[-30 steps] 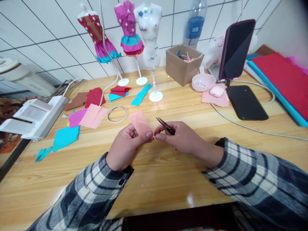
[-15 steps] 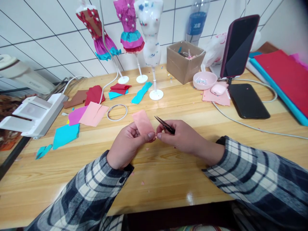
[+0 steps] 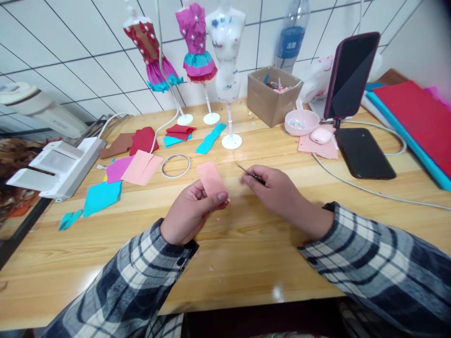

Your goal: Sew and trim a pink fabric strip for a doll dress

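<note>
My left hand (image 3: 193,209) pinches a strip of salmon-pink crepe paper (image 3: 212,179) between thumb and fingers. A small crumpled bit of the same colour pokes out by the thumb tip. To its right, my right hand (image 3: 271,188) is closed around dark pointed tweezers (image 3: 251,173), whose tip points to the upper left. The tweezers are apart from the strip. Beyond the hands stands a bare white mannequin (image 3: 227,56) with bits of colour stuck to it. A mannequin in a purple top (image 3: 194,40) and one in a red bodice (image 3: 150,51) stand beside it.
Cut paper pieces (image 3: 102,198) and a white ring (image 3: 175,166) lie at left, near a white stand (image 3: 68,164). At right are a cardboard box (image 3: 273,101), a pink bowl (image 3: 302,123), an earbud case (image 3: 320,135), an upright phone (image 3: 352,75), a flat phone (image 3: 366,152) and a cable (image 3: 359,188).
My right hand has drawn back to the right, away from the paper strip, turning the tweezers. My left hand keeps its pinch. The camera view has shifted slightly.
</note>
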`<state>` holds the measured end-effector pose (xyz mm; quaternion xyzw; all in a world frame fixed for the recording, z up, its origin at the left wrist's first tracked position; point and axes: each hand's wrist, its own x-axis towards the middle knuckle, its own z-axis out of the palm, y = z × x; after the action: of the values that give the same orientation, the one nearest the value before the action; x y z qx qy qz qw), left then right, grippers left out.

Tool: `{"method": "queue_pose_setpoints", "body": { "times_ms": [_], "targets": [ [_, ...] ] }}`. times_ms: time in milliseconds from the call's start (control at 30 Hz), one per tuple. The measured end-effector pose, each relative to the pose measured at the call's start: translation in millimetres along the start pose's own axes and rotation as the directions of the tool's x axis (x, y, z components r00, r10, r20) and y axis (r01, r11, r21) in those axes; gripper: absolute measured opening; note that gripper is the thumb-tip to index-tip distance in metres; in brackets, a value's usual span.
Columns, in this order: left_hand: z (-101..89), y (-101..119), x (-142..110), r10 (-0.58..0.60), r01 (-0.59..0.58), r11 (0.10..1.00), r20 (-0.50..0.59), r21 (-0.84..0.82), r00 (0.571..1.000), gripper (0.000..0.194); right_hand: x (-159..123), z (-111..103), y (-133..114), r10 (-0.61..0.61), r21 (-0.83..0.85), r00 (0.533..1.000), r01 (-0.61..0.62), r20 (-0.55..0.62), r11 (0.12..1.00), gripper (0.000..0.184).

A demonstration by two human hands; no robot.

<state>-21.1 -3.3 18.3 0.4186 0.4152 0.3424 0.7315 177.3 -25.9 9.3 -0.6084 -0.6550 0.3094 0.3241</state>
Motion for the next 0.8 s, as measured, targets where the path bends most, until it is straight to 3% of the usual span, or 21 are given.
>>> {"method": "queue_pose_setpoints", "body": {
  "times_ms": [133, 300, 433, 500, 667, 800],
  "targets": [
    [1.0, 2, -1, -0.005, 0.005, 0.998, 0.001, -0.064, 1.000, 0.020, 5, -12, 9, -0.028, -0.377, 0.994, -0.015, -0.108, 0.926, 0.051],
    [-11.3, 16, 3, 0.067, -0.074, 0.992, -0.065, -0.103, 0.996, 0.020, 13, -17, 19, -0.085, -0.550, 0.996, 0.055, -0.031, 0.834, 0.039],
    [-38.9, 28, 15, 0.223, -0.239, 0.970, -0.210, -0.052, 0.952, 0.022, 13, -11, 19, -0.139, -0.452, 0.973, 0.210, 0.185, 0.867, 0.021],
    [-53.4, 28, 23, 0.290, -0.298, 0.955, -0.231, 0.000, 0.929, 0.024, 13, -9, 17, -0.093, -0.370, 0.971, 0.171, 0.221, 0.913, 0.011],
    [-73.3, 21, 35, 0.319, -0.309, 0.948, -0.189, 0.081, 0.929, 0.027, 20, -24, 25, 0.059, -0.306, 0.996, -0.038, 0.060, 0.951, 0.038],
    [-76.6, 20, 36, 0.346, -0.336, 0.938, -0.192, 0.081, 0.919, 0.026, 26, -39, 36, 0.066, -0.320, 0.996, -0.084, -0.065, 0.944, 0.022]
  ]
}}
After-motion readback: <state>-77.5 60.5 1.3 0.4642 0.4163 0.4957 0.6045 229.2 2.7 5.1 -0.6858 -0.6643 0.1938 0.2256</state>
